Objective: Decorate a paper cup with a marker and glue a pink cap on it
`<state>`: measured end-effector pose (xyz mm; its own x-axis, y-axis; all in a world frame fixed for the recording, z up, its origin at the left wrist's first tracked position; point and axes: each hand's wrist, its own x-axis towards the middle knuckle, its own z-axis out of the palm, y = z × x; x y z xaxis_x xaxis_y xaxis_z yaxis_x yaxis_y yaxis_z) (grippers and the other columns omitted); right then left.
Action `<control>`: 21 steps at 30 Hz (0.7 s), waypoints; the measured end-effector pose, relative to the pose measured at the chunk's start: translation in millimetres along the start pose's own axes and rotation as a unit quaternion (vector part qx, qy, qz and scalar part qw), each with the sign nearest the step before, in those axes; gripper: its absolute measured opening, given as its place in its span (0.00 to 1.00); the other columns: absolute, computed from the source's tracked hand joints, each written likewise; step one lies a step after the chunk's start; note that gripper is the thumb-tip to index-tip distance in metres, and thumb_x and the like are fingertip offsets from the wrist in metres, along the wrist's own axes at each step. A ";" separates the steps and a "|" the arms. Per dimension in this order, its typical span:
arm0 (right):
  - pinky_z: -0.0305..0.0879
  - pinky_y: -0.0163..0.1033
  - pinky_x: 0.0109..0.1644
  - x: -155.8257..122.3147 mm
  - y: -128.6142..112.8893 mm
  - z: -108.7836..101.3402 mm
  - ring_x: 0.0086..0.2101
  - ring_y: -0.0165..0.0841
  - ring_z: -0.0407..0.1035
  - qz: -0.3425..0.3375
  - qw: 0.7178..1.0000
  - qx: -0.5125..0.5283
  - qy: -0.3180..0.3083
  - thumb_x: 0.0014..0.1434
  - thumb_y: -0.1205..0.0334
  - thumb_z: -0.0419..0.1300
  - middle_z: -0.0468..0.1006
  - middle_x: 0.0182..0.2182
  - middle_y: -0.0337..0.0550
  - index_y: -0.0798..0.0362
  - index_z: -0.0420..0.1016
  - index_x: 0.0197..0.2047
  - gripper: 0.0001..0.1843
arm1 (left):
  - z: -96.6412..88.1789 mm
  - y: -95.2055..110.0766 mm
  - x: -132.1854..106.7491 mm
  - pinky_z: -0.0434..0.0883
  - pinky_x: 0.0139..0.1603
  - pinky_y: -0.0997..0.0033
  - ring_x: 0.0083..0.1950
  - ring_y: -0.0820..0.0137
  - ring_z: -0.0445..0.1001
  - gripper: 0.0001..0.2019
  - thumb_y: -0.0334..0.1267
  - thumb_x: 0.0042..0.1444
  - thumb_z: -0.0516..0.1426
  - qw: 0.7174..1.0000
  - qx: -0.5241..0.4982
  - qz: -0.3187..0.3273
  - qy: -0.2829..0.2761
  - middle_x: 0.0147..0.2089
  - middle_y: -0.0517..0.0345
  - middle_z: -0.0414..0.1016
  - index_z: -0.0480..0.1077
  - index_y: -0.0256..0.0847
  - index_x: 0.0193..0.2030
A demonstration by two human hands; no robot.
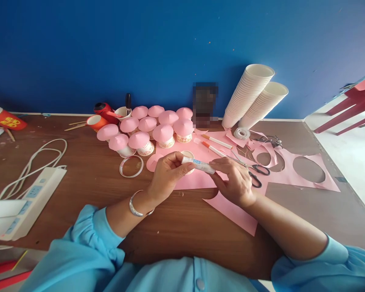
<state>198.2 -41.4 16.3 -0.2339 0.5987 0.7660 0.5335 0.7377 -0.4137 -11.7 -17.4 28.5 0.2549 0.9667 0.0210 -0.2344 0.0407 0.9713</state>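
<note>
My left hand [166, 176] and my right hand [235, 182] hold a white glue tube [198, 164] between them, level, above the table. The left fingers pinch its left end beside a small cut paper cup [188, 155]. The right fingers grip its right end. Both hands hover over pink paper sheets [197, 178]. A silver bangle [135, 207] sits on my left wrist.
Several pink-capped paper-cup mushrooms [152, 129] stand behind. Two stacks of white cups [252, 95] lean on the blue wall. Scissors [255, 172], two pens [215, 142], a tape roll [241, 133], a cup rim ring [131, 166] and a power strip [27, 200] lie on the table.
</note>
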 end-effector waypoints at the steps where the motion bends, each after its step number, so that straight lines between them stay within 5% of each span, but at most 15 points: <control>1: 0.76 0.41 0.35 0.8 -0.5 -1.1 0.34 0.36 0.80 0.005 1.000 0.001 -0.002 0.64 0.68 0.65 0.84 0.36 0.43 0.47 0.73 0.47 0.10 | -0.3 -0.3 0.2 0.66 0.29 0.72 0.25 0.77 0.63 0.17 0.47 0.52 0.71 1.000 -0.002 -0.001 0.001 0.24 0.64 0.71 0.71 0.39 0.29; 3: 0.77 0.40 0.35 3.4 -3.6 -1.6 0.33 0.35 0.80 0.088 0.993 0.066 -0.039 0.66 0.63 0.66 0.83 0.34 0.42 0.48 0.71 0.48 0.09 | -0.5 0.9 0.3 0.67 0.31 0.72 0.27 0.76 0.65 0.17 0.47 0.52 0.71 1.000 0.000 0.001 0.003 0.25 0.63 0.72 0.71 0.39 0.30; 7: 0.79 0.40 0.34 6.6 -11.1 1.7 0.29 0.34 0.80 0.254 0.920 0.273 -0.118 0.71 0.50 0.59 0.82 0.33 0.42 0.51 0.70 0.51 0.14 | 0.7 7.3 -1.3 0.72 0.38 0.69 0.34 0.72 0.72 0.16 0.45 0.52 0.72 1.000 0.013 0.019 -0.005 0.31 0.59 0.76 0.71 0.39 0.31; 9: 0.79 0.40 0.34 5.3 -11.1 1.6 0.29 0.34 0.80 0.216 0.947 0.221 -0.085 0.71 0.55 0.59 0.83 0.33 0.42 0.50 0.72 0.50 0.10 | 1.1 9.1 -2.7 0.71 0.38 0.69 0.33 0.72 0.71 0.16 0.44 0.52 0.71 0.999 0.014 0.029 -0.014 0.30 0.60 0.74 0.71 0.39 0.30; 11: 0.79 0.41 0.36 2.8 -7.8 -1.0 0.33 0.35 0.81 0.094 0.990 0.096 -0.037 0.68 0.63 0.63 0.84 0.36 0.43 0.49 0.72 0.52 0.09 | 1.0 9.0 -4.1 0.69 0.35 0.72 0.31 0.75 0.68 0.15 0.44 0.53 0.71 0.999 0.014 0.036 -0.022 0.28 0.62 0.71 0.71 0.39 0.30; 13: 0.79 0.42 0.38 0.7 -3.6 -4.8 0.36 0.37 0.81 -0.034 0.999 0.004 -0.014 0.65 0.70 0.64 0.85 0.39 0.45 0.47 0.71 0.55 0.17 | 0.8 8.4 -5.1 0.67 0.33 0.73 0.29 0.77 0.64 0.15 0.43 0.54 0.71 0.999 0.013 0.038 -0.026 0.27 0.64 0.68 0.71 0.39 0.30; 15: 0.79 0.42 0.38 0.2 -1.6 -7.3 0.37 0.38 0.82 -0.073 0.997 -0.023 -0.016 0.65 0.70 0.64 0.85 0.40 0.46 0.46 0.71 0.56 0.18 | 1.1 9.3 -5.6 0.65 0.32 0.74 0.29 0.77 0.62 0.14 0.42 0.55 0.70 0.999 0.012 0.040 -0.026 0.27 0.65 0.67 0.70 0.39 0.30; 18: 0.80 0.42 0.39 3.0 -5.7 -5.6 0.36 0.38 0.82 0.077 0.990 0.092 -0.073 0.68 0.59 0.64 0.84 0.38 0.45 0.47 0.70 0.56 0.15 | 2.8 14.9 -5.5 0.68 0.34 0.72 0.31 0.75 0.66 0.15 0.43 0.55 0.70 0.997 0.026 0.063 -0.025 0.28 0.62 0.70 0.70 0.39 0.30; 21: 0.79 0.41 0.35 6.8 -12.9 0.1 0.30 0.34 0.80 0.251 0.895 0.337 -0.151 0.73 0.47 0.55 0.82 0.33 0.43 0.51 0.68 0.58 0.19 | 4.5 21.8 -5.4 0.69 0.34 0.71 0.32 0.73 0.69 0.14 0.41 0.53 0.71 0.991 0.068 0.109 -0.024 0.29 0.60 0.71 0.71 0.39 0.29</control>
<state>189.6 -46.8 26.8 -0.3660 0.8894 0.2738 0.0456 0.3110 -0.9493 -14.0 -22.8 50.7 0.2569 0.9359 0.2411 -0.1612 -0.2045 0.9655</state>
